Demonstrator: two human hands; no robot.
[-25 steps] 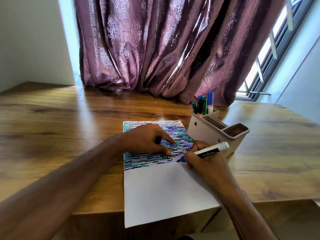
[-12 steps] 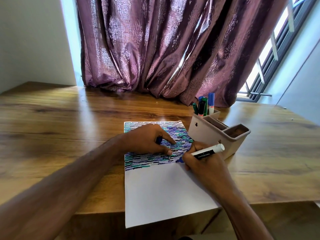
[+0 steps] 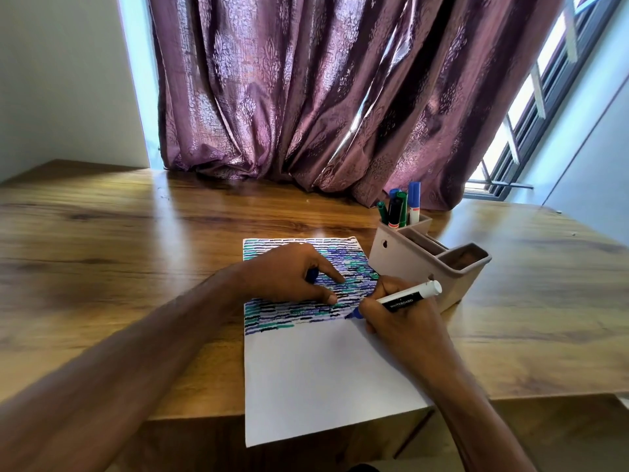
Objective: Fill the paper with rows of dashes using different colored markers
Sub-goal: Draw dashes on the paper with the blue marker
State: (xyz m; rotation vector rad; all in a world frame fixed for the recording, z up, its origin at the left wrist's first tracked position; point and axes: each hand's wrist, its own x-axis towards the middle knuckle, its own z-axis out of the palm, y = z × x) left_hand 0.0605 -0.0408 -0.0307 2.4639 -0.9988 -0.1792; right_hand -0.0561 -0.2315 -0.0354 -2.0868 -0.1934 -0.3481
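A white sheet of paper (image 3: pixel 316 376) lies on the wooden desk, its upper part filled with blue, green and black dashes, its lower part blank. My right hand (image 3: pixel 398 318) grips a blue whiteboard marker (image 3: pixel 408 296), its tip touching the paper at the right end of the lowest rows. My left hand (image 3: pixel 289 274) rests on the dashed area with the index finger and thumb stretched out on the paper, and its curled fingers hold a blue cap (image 3: pixel 311 274).
A beige pen holder (image 3: pixel 429 260) stands just right of the paper, with several markers (image 3: pixel 401 206) in its back compartment. The wooden desk (image 3: pixel 119 250) runs to a purple curtain (image 3: pixel 323 97) behind. The paper overhangs the near desk edge.
My right hand and the marker have shifted slightly left along the lowest row. The left hand has stayed in place on the paper.
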